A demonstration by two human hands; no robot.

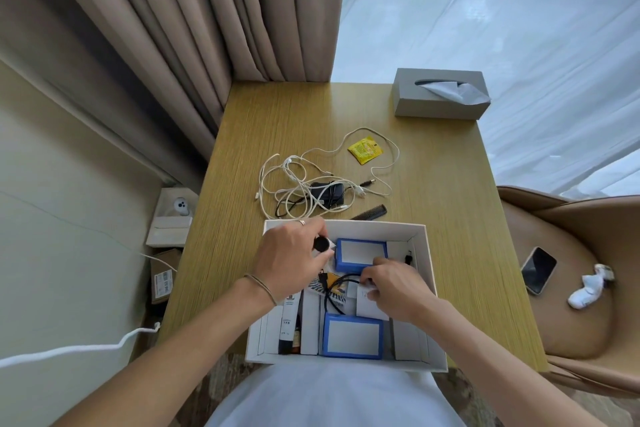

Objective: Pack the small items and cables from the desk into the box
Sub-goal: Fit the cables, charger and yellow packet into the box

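With fingers [320,230] of left hand [292,255] curled round small black round item [321,244] over white box [427,253]; right hand [391,284] pinching white card [369,303] inside box, beside blue pack [360,253]. Beyond box on tabletop [433,184]: tangled cables [301,180], black comb [369,212], yellow sachet [365,149].

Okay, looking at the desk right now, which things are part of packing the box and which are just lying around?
For packing: white box, white cables, black adapter, yellow sachet, black comb.
Lying about: tissue box, phone and sock on the chair.
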